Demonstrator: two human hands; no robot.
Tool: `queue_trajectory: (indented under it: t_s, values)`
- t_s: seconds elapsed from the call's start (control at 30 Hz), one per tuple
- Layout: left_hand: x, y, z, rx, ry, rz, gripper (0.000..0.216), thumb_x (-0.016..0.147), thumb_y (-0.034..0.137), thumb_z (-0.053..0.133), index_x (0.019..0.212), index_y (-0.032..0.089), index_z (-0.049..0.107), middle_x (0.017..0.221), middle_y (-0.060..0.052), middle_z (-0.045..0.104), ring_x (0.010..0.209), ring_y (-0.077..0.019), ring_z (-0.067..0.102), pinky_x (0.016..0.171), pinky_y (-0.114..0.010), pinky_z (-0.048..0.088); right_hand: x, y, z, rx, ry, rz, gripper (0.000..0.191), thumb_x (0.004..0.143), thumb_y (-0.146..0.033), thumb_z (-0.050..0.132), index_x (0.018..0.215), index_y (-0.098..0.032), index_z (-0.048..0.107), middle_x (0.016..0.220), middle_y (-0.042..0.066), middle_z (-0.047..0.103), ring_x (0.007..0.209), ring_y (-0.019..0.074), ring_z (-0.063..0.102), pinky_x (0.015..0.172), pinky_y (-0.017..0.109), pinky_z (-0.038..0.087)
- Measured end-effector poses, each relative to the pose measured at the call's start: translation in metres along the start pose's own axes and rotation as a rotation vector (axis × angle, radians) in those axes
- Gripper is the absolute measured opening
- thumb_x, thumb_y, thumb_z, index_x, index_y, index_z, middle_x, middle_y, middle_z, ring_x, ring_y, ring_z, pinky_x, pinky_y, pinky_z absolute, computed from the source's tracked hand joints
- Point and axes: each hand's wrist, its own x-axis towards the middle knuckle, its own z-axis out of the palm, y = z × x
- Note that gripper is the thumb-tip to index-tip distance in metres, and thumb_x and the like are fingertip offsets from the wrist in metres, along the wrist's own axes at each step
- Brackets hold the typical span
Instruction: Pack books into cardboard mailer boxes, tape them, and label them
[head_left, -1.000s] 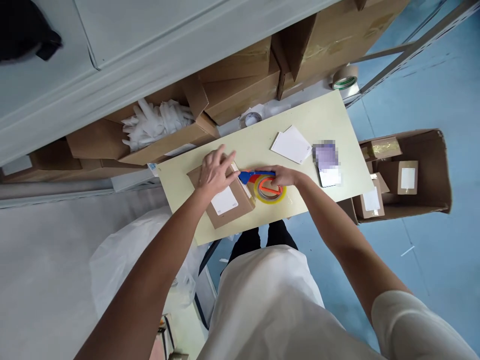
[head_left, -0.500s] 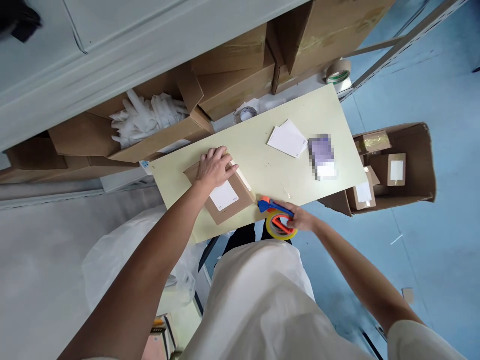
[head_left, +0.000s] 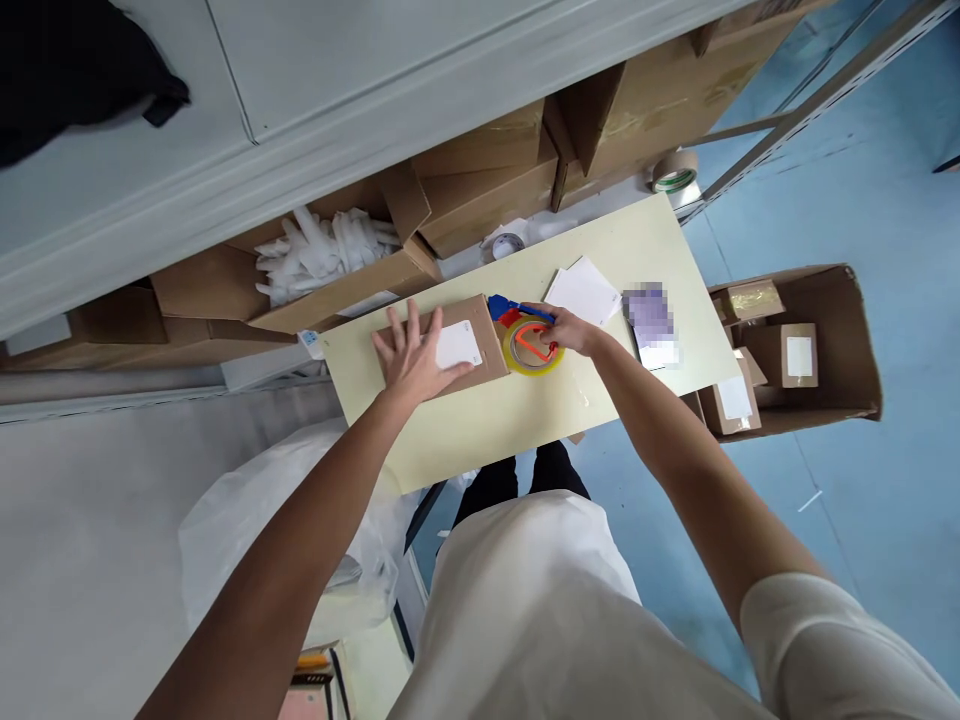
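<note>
Fingers spread, my left hand (head_left: 411,362) lies on top of a small cardboard box (head_left: 480,310) at the left part of the cream table (head_left: 480,430). A white label (head_left: 459,344) on the box's top shows beside my thumb. In my right hand (head_left: 568,330) is a tape dispenser (head_left: 534,342) with a blue and orange frame and a roll of clear yellowish tape. Its blue head is at the right end of the box; I cannot tell whether it touches. White paper sheets (head_left: 583,290) lie just beyond my right hand.
A blurred purple item (head_left: 649,318) lies at the table's right. On the floor, a large open carton (head_left: 840,350) holds several small boxes. Behind the table stand cartons, one with white gloves (head_left: 326,250). Tape rolls (head_left: 675,172) sit on the shelf, and a metal shelf edge (head_left: 375,110) overhangs.
The box has turned and shifted away from me under my left hand, whose fingers are now spread. My right hand has carried the tape dispenser from the near edge to the box's right end.
</note>
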Motion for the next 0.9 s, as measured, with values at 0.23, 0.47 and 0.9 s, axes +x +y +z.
queue_trajectory:
  t_s: [0.23,0.47,0.9]
  values:
    - [0.008,0.013,-0.002,0.061,-0.049,0.063,0.101,0.067,0.073,0.052,0.148,0.026,0.012,0.150,-0.019,0.022,0.134,-0.0427,0.022,0.104,-0.063,0.009,-0.005,0.016,-0.007,-0.065,-0.048,-0.025,0.082,0.061,-0.006,0.059,0.138,-0.025,0.042,0.107,0.002,0.067,0.089,0.0195,0.062,0.086,0.037,0.052]
    - [0.006,0.013,-0.002,0.079,-0.043,0.063,0.100,0.068,0.070,0.053,0.148,0.027,0.012,0.148,-0.018,0.025,0.132,-0.0432,0.025,0.104,-0.063,0.011,-0.082,0.068,0.010,-0.107,-0.065,-0.028,0.088,0.060,-0.010,0.064,0.142,-0.028,0.035,0.127,0.005,0.058,0.108,0.0252,0.059,0.090,0.040,0.051]
    - [-0.016,0.015,0.001,0.007,0.011,-0.221,0.106,0.068,0.071,0.052,0.149,0.016,0.009,0.142,-0.024,0.030,0.127,-0.0433,0.031,0.096,-0.056,0.030,-0.027,0.043,0.039,0.100,0.135,-0.078,0.083,0.061,-0.009,0.060,0.140,-0.021,0.036,0.123,0.008,0.060,0.105,0.0239,0.060,0.092,0.041,0.050]
